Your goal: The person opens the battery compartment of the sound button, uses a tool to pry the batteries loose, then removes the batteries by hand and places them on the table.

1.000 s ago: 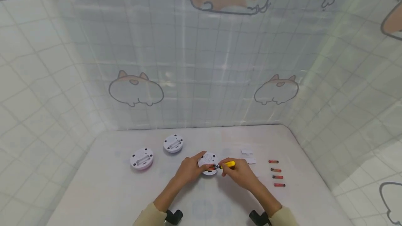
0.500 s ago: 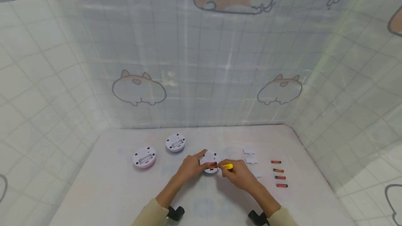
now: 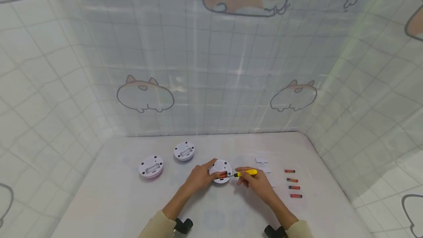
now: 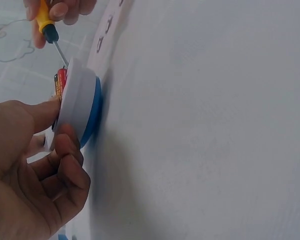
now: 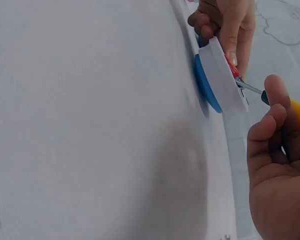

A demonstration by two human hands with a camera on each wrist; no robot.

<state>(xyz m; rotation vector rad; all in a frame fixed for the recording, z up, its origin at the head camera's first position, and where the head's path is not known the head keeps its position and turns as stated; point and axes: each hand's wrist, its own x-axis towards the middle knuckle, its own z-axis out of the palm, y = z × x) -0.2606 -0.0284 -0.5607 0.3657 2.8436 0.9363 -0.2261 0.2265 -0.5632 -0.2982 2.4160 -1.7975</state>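
Note:
In the head view, my left hand (image 3: 198, 178) grips a round white device (image 3: 219, 165) with speaker holes and small dark feet facing up. Its thumb presses on red-and-black batteries (image 3: 223, 175) in the device's slot. The left wrist view shows curled fingers under the rim and a blue underside (image 4: 92, 117) close to the table. My right hand (image 3: 259, 183) holds a screwdriver (image 3: 249, 172) by its yellow handle. Its metal shaft (image 5: 252, 89) reaches the device, the tip right at the battery ends.
Two similar white devices with bare battery slots, one nearer (image 3: 151, 166) and one farther (image 3: 184, 151), stand on the left of the table (image 3: 115, 201). White covers (image 3: 261, 160) lie to the right, beside a column of several batteries (image 3: 292, 180). A patterned curtain (image 3: 211, 83) encloses the table.
After dipping slightly left toward the device, the screwdriver has drawn back right with my right hand, and more of its handle and shaft shows. My left hand keeps its hold.

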